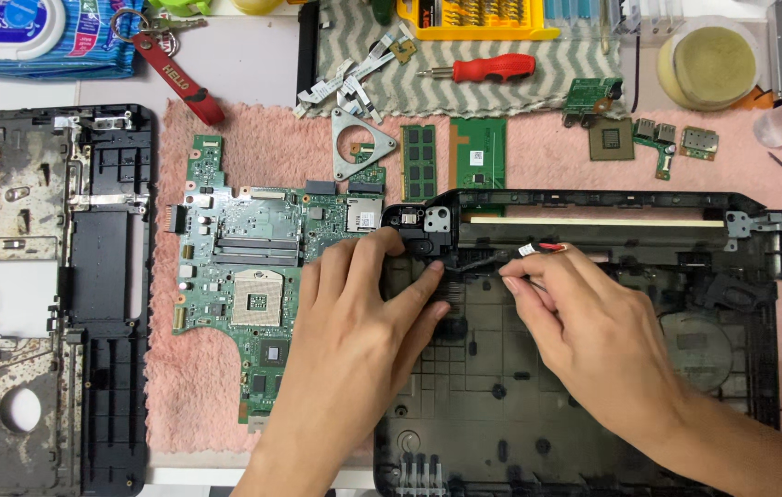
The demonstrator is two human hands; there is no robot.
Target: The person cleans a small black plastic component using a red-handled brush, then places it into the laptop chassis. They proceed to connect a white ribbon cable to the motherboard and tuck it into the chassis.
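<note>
A black plastic laptop base shell [759,313] lies on a pink towel [253,138]. My left hand [354,313] presses on the shell's upper left corner, its fingers resting by the black corner piece [414,225]. My right hand [584,322] pinches a thin black cable [483,264] inside the shell; the cable ends in a small white connector with red wire [538,248]. A green motherboard [244,276] lies just left of the shell, partly under my left hand.
A worn laptop frame [41,294] lies at far left. Memory sticks [419,162], small green boards [653,138], a metal bracket [359,143], a red screwdriver [492,67], a yellow bit case [474,18], ribbon cables [354,78] and a red key strap [175,78] sit behind.
</note>
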